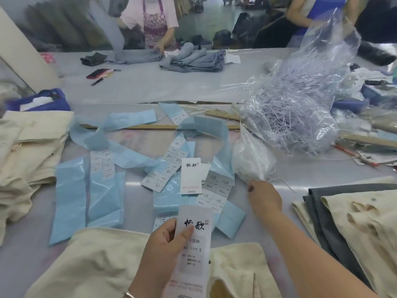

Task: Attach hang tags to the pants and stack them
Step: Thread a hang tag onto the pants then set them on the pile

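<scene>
A cluttered worktable with other workers at its far side.

Blue backing strips [103, 188] lie scattered across the grey table [137, 87], some curling over a wooden ruler [150, 127]. Right of them sits a clear bag [300, 117] stuffed with pale plastic strands. A blue bin [38, 102] stands at the left edge. Farther back lie scissors [96, 81], a red-and-black case [97, 73] and folded grey garments [193, 60]. A person in a patterned apron [154, 24] handles grey cloth across the table.
</scene>
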A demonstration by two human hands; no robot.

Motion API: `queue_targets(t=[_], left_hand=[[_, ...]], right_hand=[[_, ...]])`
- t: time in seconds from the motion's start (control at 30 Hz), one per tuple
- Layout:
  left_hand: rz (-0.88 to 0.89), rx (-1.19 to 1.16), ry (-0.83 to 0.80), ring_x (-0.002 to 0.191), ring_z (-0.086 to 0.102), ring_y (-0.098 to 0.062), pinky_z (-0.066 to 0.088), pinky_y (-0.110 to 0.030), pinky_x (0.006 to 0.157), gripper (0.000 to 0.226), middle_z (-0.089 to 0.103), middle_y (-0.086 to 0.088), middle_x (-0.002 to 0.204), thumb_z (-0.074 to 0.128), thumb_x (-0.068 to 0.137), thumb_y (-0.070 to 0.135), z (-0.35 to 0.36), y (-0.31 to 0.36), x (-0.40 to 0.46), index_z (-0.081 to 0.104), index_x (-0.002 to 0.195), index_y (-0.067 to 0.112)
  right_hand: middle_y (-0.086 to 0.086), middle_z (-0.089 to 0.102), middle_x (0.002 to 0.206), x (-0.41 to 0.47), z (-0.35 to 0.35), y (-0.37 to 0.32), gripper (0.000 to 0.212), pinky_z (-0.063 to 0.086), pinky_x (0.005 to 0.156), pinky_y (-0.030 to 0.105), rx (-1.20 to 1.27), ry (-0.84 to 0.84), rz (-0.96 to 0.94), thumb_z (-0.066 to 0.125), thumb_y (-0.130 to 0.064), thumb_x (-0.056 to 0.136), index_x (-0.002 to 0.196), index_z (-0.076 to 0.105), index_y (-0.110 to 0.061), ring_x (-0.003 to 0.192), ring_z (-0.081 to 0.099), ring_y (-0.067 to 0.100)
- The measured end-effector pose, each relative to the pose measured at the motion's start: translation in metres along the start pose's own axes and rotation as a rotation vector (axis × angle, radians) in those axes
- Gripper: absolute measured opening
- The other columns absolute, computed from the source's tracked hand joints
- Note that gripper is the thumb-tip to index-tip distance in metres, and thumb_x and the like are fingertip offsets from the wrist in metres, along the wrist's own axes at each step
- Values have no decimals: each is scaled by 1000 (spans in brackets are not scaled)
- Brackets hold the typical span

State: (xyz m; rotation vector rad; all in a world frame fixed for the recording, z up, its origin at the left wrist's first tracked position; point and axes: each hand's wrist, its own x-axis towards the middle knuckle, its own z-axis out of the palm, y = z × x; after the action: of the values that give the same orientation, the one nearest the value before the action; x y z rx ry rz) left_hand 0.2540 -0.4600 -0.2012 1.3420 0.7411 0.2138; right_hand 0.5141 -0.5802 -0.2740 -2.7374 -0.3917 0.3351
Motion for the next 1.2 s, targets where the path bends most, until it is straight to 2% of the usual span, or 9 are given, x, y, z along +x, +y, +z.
queue_targets(t=[0.2,0.3,0.4,0.6,0.7,0.8,0.9,1.03,1.2], left_hand=[[10,26,-28,76,71,-25,60,-36,67,21,75,-7,88,68,78,41,5,3,2,76,91,26],[64,43,-26,80,71,-26,60,-36,66,11,75,-6,89,68,84,33,4,8,-2,75,92,28],[178,101,-14,73,71,-18,54,-25,60,13,75,-1,85,71,86,19,1,13,-8,71,89,31],[318,173,-15,75,71,-19,57,-32,64,17,74,0,85,68,89,12,-9,24,-25,65,99,26],[402,189,6,68,67,-20,54,-39,62,6,71,-3,75,63,93,23,-15,29,-36,68,93,20],[474,260,29,61,62,-22,51,-42,60,18,67,-3,68,60,91,33,-23,33,-47,68,83,19],[542,307,29,62,62,-14,49,-33,59,15,68,3,67,62,93,23,-29,37,-61,69,80,22],[621,362,19,64,65,-6,49,-21,57,13,70,12,71,63,93,23,-35,41,-78,72,88,29],[680,361,33,65,62,-4,43,-14,58,11,69,16,73,64,92,25,-47,42,-95,73,89,30]], right_hand=[[10,45,127,-7,5,1,26,42,86,34,-159,-33,-127,42,-1,94,118,51,-6,125,39,27],[3,55,95,-31,0,-2,14,35,67,32,282,11,-117,41,-1,95,91,49,-12,92,50,26],[6,64,66,-73,-20,-17,18,35,54,28,777,-18,-159,45,3,95,86,48,-13,57,46,19],[16,72,72,-169,-68,-60,8,52,53,24,1189,-76,-353,60,6,90,94,59,-1,58,68,26],[12,71,67,-208,-79,-79,11,53,55,22,1158,-26,-401,66,7,84,82,68,-3,57,67,19],[1,68,63,-234,-80,-92,12,51,57,24,847,136,-463,72,-4,83,77,73,-15,55,60,8],[-8,60,63,-251,-80,-102,9,45,58,29,521,316,-520,76,-14,80,73,73,-20,58,52,8],[-10,49,65,-268,-78,-114,10,40,54,30,410,409,-522,75,-16,80,70,71,-18,56,44,9],[-8,56,73,-285,-74,-128,11,40,56,30,309,432,-487,71,-18,82,71,68,-17,60,47,13]])
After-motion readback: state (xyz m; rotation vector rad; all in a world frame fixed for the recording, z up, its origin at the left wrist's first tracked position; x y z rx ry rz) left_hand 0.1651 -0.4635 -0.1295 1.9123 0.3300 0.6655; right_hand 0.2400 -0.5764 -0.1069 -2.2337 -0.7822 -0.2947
